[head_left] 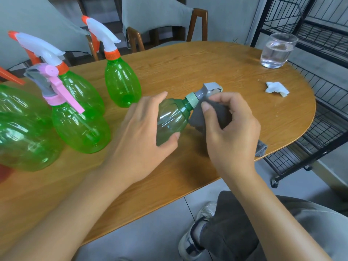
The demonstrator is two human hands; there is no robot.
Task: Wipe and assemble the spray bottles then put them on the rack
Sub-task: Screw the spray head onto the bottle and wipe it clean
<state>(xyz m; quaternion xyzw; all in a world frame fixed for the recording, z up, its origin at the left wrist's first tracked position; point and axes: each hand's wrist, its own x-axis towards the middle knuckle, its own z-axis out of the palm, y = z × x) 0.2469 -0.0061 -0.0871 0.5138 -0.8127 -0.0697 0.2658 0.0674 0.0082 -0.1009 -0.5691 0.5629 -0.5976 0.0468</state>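
Observation:
A green spray bottle point(172, 117) with a grey trigger head point(209, 89) lies tilted over the wooden table point(188, 59). My left hand point(139, 136) grips its body. A grey cloth point(203, 117) is pinched in my right hand point(231, 127) and pressed against the bottle's neck, just below the head. The cloth's tail point(261, 148) hangs past the table edge. Several other green spray bottles stand at the left: one with a pink head point(75, 119), two with white and orange heads point(122, 80) point(79, 85), and a larger one point(24, 132) nearest me.
A glass of water point(276, 50) stands at the table's far right, with a crumpled white tissue point(276, 89) near it. A black wire rack point(320, 72) on castors stands right of the table. Chairs point(160, 21) are behind the table. My leg and shoe point(203, 232) are below.

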